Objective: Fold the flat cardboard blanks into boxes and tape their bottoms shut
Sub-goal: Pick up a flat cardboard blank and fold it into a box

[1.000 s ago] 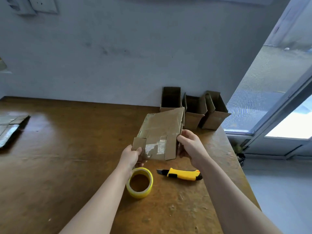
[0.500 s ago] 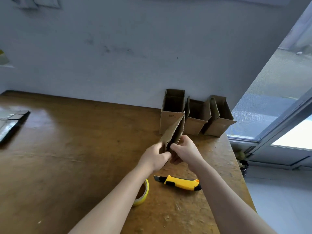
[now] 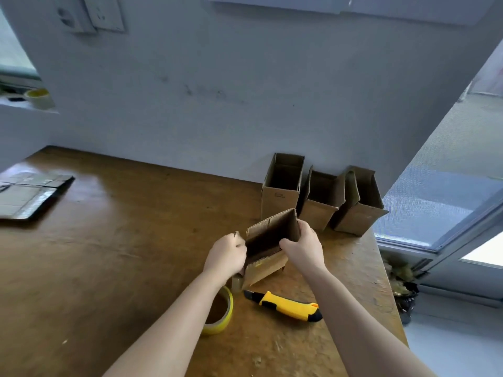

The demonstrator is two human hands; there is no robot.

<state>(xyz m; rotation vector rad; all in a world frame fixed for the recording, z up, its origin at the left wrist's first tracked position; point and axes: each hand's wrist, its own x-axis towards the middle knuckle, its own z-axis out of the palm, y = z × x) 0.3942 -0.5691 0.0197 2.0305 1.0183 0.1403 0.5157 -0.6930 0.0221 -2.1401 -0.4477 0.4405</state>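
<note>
A small cardboard box (image 3: 268,265) stands opened into a square tube on the wooden table (image 3: 122,254), its open top facing me. My left hand (image 3: 227,255) grips its left wall and flap. My right hand (image 3: 304,247) holds the right wall, thumb on the near rim. A yellow tape roll (image 3: 221,317) lies by my left forearm, partly hidden by it. A yellow-and-black utility knife (image 3: 287,306) lies just in front of the box.
Three folded open-topped boxes (image 3: 283,194) (image 3: 318,208) (image 3: 356,210) stand in a row against the wall at the back right. A stack of flat blanks (image 3: 27,194) lies at the far left. The table's right edge drops off beside a glass door.
The flat blank was turned edge-on and pulled open into a box shape. Both hands shifted to its side walls. The view tilted upward.
</note>
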